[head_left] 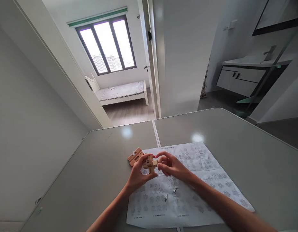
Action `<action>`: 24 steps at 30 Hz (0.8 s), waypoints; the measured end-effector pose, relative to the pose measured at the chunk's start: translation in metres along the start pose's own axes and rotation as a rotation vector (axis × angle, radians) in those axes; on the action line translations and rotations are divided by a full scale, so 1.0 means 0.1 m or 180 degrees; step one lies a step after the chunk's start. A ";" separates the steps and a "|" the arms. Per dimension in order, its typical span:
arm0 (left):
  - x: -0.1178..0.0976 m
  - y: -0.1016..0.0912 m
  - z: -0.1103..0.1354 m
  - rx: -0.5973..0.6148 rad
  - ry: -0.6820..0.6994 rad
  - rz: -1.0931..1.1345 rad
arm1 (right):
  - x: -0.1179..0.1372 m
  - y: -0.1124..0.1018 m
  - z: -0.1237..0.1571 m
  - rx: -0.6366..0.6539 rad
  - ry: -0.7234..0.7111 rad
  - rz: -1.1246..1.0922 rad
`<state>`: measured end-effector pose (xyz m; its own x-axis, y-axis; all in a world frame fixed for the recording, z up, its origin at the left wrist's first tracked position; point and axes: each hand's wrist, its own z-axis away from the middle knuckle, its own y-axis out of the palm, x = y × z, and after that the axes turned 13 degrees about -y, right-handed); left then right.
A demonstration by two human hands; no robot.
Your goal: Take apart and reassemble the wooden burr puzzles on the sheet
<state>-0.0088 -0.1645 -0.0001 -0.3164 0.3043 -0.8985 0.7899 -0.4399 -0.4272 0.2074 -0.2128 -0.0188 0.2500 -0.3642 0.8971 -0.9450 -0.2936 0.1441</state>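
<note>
A small wooden burr puzzle (149, 162) of interlocking pale bars, with a "2" marked on one face, is held above a printed sheet. My left hand (138, 174) grips it from the left, with the thumb below and the fingers behind. On the other side, my right hand (172, 166) is curled beside the bar end that sticks out to the right. Its thumb and index finger are apart and very near the puzzle; whether they touch it is unclear. Reddish-brown slotted wooden pieces (135, 156) lie just beyond my left hand.
The large creased paper sheet (187, 209), printed with rows of small drawings, lies on a grey-green table (103, 167). Two small dark-and-silver items (166, 197) rest on the paper. Past the table's far edge are a doorway, a bed (122, 90) and a washbasin cabinet (240, 77).
</note>
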 end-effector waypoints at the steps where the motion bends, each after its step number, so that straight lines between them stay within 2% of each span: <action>1: 0.01 0.01 0.00 0.0015 -0.0001 -0.0013 | -0.02 0.01 0.01 -0.0053 -0.0040 0.0296; 6: 0.04 0.04 -0.01 0.0070 -0.0092 -0.0106 | -0.12 0.06 0.06 -0.0160 -0.0436 0.1754; 16: 0.08 -0.03 -0.03 0.0286 -0.0343 -0.0017 | -0.07 0.07 0.10 0.0185 -0.0788 0.2187; 24: 0.03 -0.05 -0.05 0.0545 -0.0411 0.0233 | -0.01 0.08 0.10 0.0528 -0.1521 0.3017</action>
<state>-0.0116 -0.1571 -0.0001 -0.3349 0.1605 -0.9285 0.7160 -0.5972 -0.3615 0.2012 -0.2233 -0.0225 -0.4795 -0.8039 0.3520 -0.7655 0.1871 -0.6156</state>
